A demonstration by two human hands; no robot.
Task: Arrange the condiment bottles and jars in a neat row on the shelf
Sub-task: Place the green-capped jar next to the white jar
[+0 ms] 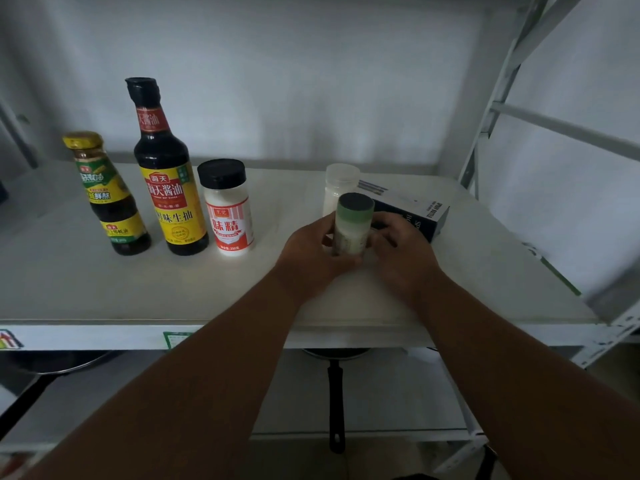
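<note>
A small shaker jar with a pale green cap, dark flat top and whitish body with a faint label stands upright near the middle of the white shelf. The left hand curls its grip round the jar's left side; the right hand wraps it from the right. Just behind stand a clear-lidded white jar and a dark box. At left, in a row: an oyster sauce bottle, a tall soy sauce bottle and a black-capped MSG shaker.

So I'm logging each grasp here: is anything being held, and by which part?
Both hands, left hand and right hand, hold the green-capped jar by its sides, below the cap.
</note>
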